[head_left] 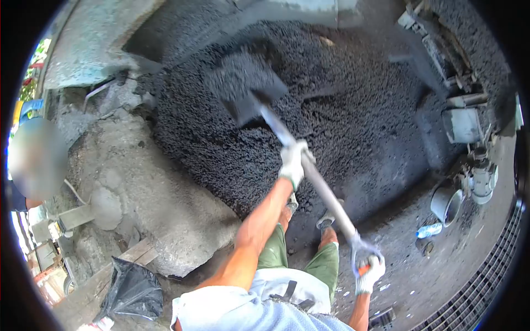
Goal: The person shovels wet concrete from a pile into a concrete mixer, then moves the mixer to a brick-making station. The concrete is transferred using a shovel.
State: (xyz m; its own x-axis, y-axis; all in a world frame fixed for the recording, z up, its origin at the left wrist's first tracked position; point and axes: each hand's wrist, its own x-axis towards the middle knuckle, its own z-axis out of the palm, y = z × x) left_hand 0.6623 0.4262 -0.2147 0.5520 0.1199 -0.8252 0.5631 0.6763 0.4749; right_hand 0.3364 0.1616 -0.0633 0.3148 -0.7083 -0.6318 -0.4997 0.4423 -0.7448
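A long-shafted shovel (pixel 329 199) slants across the middle of the view. Its blade carries a heap of dark, damp, grainy material (pixel 243 74) above a large pile of the same stuff (pixel 359 110). My left hand (pixel 293 160), in a white glove, is wrapped round the shaft a short way behind the blade. Lower right, my right hand (pixel 371 274), also gloved, grips the orange bar of the D-shaped handle. The fingers of both hands are closed. Both my feet stand at the near edge of the pile, below the shaft.
A rough concrete slab (pixel 160 204) borders the pile on the left, with a black plastic bag (pixel 132 292) near it. Another person (pixel 36 160) is at the left edge. To the right are a bucket (pixel 446 205), a plastic bottle (pixel 429 230) and a floor grating (pixel 486 281).
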